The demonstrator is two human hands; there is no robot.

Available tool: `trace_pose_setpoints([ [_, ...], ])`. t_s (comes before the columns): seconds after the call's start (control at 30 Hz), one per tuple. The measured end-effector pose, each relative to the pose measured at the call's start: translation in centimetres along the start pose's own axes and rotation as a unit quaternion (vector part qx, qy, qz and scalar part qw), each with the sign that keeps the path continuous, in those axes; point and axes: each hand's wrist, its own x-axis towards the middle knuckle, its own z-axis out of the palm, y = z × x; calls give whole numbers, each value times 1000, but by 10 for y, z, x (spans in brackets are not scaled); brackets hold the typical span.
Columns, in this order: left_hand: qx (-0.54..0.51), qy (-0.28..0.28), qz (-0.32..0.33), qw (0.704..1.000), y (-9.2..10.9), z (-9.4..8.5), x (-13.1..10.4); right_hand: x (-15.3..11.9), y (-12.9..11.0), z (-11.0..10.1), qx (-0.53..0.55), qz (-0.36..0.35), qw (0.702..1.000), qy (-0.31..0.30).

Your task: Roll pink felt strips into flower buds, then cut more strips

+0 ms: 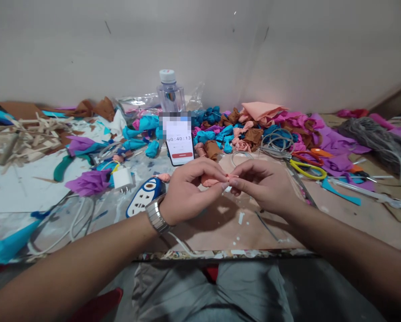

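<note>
A small twisted piece of salmon-pink paper [209, 181] is held between both hands over the middle of the table. My left hand [195, 190], with a metal watch on the wrist, pinches it between thumb and fingers. From the other side my right hand [260, 183] grips the paper's thin end, thumb and forefinger pressed together. The fingertips of the two hands nearly meet. Just behind my left hand a phone [182, 150] showing a timer stands upright. A blue and white power strip [145, 197] lies left of the watch, partly behind my left hand.
Colored crepe paper twists [220, 134] are heaped along the wall, with a clear bottle [171, 96] behind the phone. Scissors with yellow handles [308, 170] and grey yarn [371, 138] lie right. Pliers [62, 168], a white charger [122, 179], a purple paper flower [88, 182] and wooden sticks [26, 138] lie left.
</note>
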Motion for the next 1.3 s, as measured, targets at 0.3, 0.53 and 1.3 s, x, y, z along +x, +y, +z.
trace_pose_setpoints([
  [0.3,-29,1,-65,997,-1,2,-1,-1,5,-9,-213,-239,947,4],
  [0.53,-70,-10,-117,991,0,1,-1,0,4,-14,-259,-338,904,-37],
  [1.3,27,-48,2,998,4,-4,1,2,3,0,143,143,976,-78],
])
